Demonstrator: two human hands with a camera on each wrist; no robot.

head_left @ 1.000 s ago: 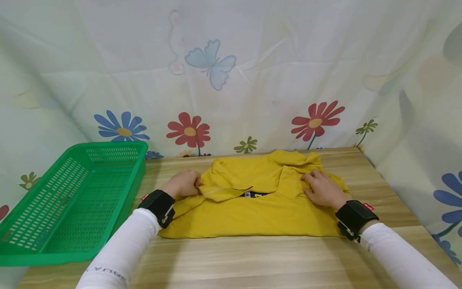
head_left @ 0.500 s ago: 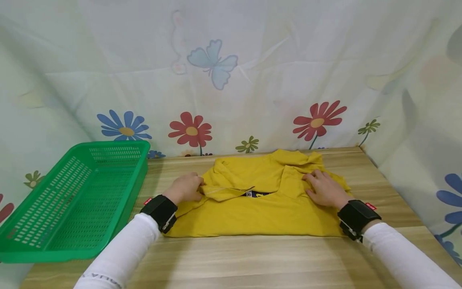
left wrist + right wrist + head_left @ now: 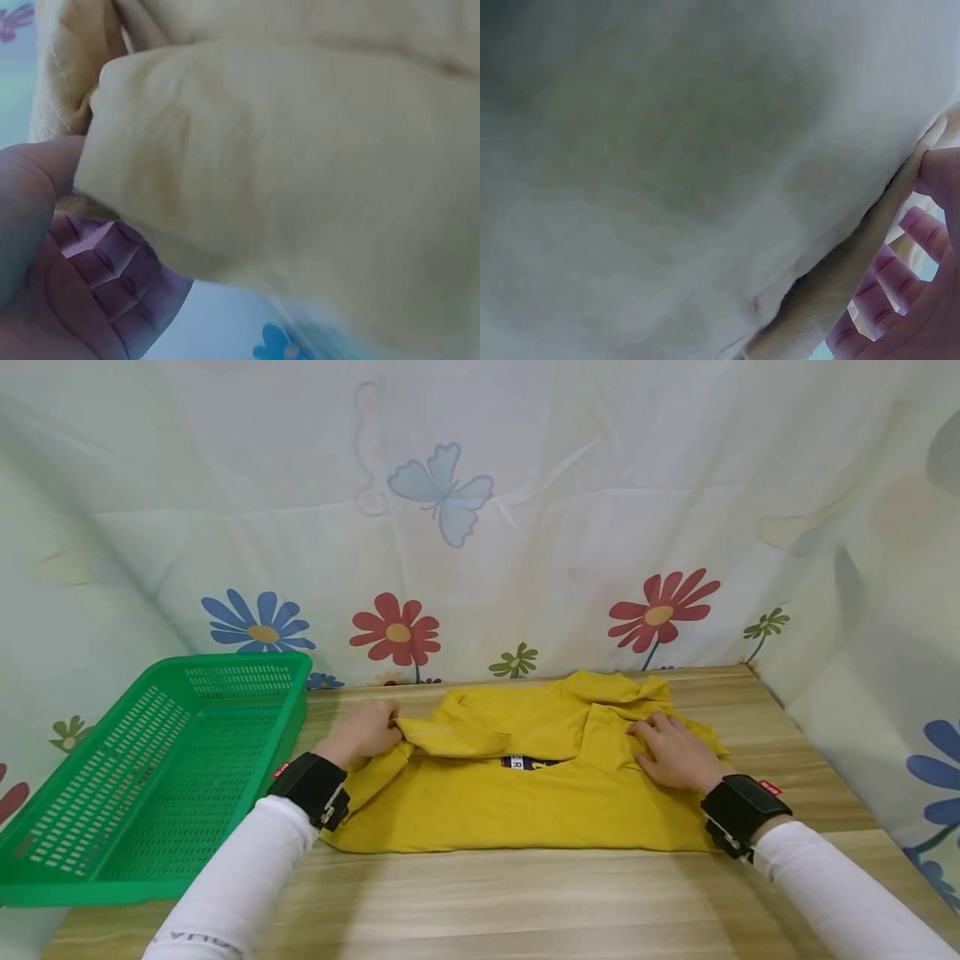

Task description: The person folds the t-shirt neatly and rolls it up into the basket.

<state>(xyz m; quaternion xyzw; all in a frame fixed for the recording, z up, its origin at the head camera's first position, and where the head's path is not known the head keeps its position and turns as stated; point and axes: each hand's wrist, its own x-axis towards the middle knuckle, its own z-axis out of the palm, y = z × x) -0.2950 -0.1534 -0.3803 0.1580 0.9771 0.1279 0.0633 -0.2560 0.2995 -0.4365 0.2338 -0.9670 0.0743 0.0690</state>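
A yellow shirt [image 3: 517, 814] lies folded on the wooden table, with its neck opening and a dark printed label [image 3: 525, 763] showing in the middle. My left hand [image 3: 365, 729] pinches the left end of a collar flap and holds it raised off the shirt. In the left wrist view the thumb presses the cloth [image 3: 247, 150] while the other fingers curl below it, partly hidden. On the shirt's right side my right hand [image 3: 672, 752] rests with its fingers on the collar. The right wrist view has the thumb at a fold's edge [image 3: 832, 292] and the fingers spread apart.
To the left stands a green plastic basket [image 3: 191, 785] with perforated walls, close to my left forearm. Wood-grain table surface [image 3: 480, 902] shows in front of the shirt. A flower-printed curtain [image 3: 480, 568] hangs along the back and sides.
My left hand has shifted left and slightly away from me, pulling the collar flap leftward and lifting it, so more of the flap shows. The right hand has stayed in place.
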